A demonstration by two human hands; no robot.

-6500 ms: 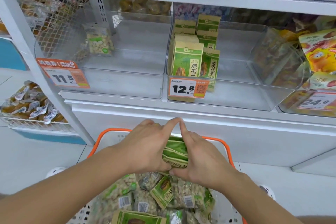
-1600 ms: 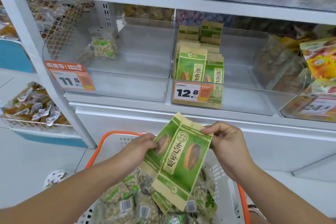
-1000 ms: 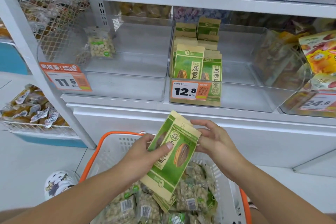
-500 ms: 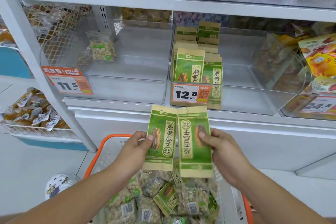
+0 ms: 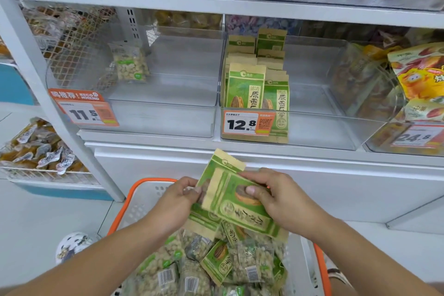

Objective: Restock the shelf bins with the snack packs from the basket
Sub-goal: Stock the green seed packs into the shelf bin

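Note:
Both hands hold two overlapping green sunflower seed packs (image 5: 230,202) above the orange-rimmed white basket (image 5: 144,190). My left hand (image 5: 175,204) pinches the rear pack at its left edge. My right hand (image 5: 276,197) grips the front pack, thumb on its face. The basket holds several more green seed packs (image 5: 217,262) and clear nut packs (image 5: 165,269). Straight ahead, the clear shelf bin (image 5: 336,125) tagged 12.8 has matching green packs (image 5: 245,89) standing upright in its left part. The bin (image 5: 168,118) tagged 11.5 to its left holds one clear nut pack (image 5: 131,65).
To the right, a bin holds yellow and red snack bags (image 5: 418,72) above a 24.8 price tag. A wire rack (image 5: 36,149) of small wrapped snacks sits low at the left. A patterned shoe (image 5: 72,245) shows on the floor beside the basket.
The two packs, held side by side and upright half a second ago, now overlap and tilt left, lower over the basket. Both hands have drawn closer together.

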